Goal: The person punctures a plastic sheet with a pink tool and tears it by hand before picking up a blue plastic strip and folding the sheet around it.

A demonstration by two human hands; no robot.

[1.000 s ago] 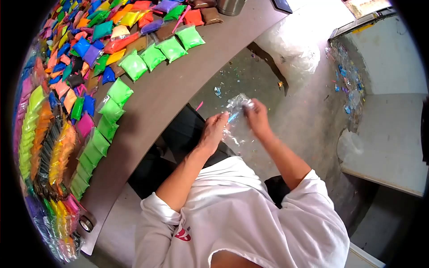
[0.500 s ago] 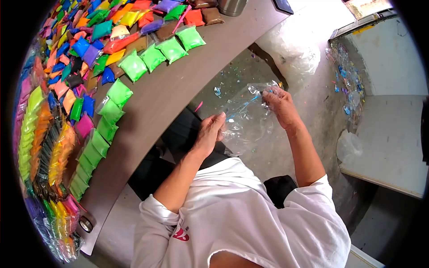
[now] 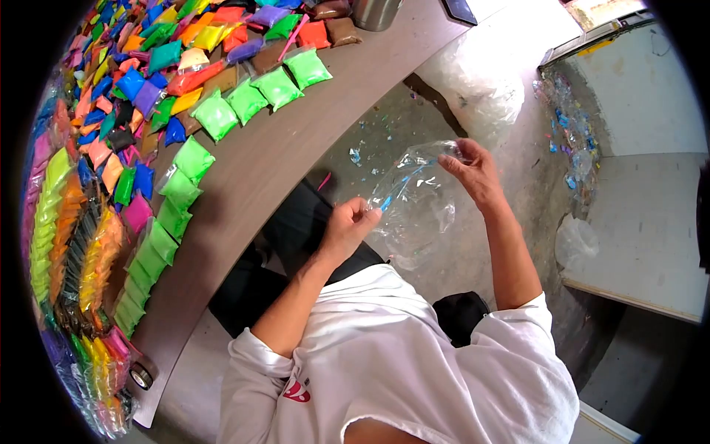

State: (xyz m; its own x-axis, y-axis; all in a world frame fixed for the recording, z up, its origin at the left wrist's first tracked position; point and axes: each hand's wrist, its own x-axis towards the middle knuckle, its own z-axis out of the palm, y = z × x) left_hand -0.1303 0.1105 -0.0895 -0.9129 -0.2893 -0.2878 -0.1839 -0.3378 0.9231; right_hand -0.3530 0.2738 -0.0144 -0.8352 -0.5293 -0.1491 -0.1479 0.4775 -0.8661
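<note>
Clear plastic zip bag with blue seal strip (image 3: pixel 418 200) stretched between both hands over lap, off the brown worktop (image 3: pixel 296 148). Left hand (image 3: pixel 347 226) pinches lower-left end, right hand (image 3: pixel 473 170) pinches upper-right end; seal runs diagonally between them.

A brown bench (image 3: pixel 296 148) curves along the left, crowded with small packets of coloured powder (image 3: pixel 133 81); a row of bright green packets (image 3: pixel 248 100) lies nearest its open edge. A metal cup (image 3: pixel 373 11) stands at the far end. What may be a tape roll (image 3: pixel 140 375) sits near the bench's near corner. Plastic scraps litter the floor (image 3: pixel 569 133).
</note>
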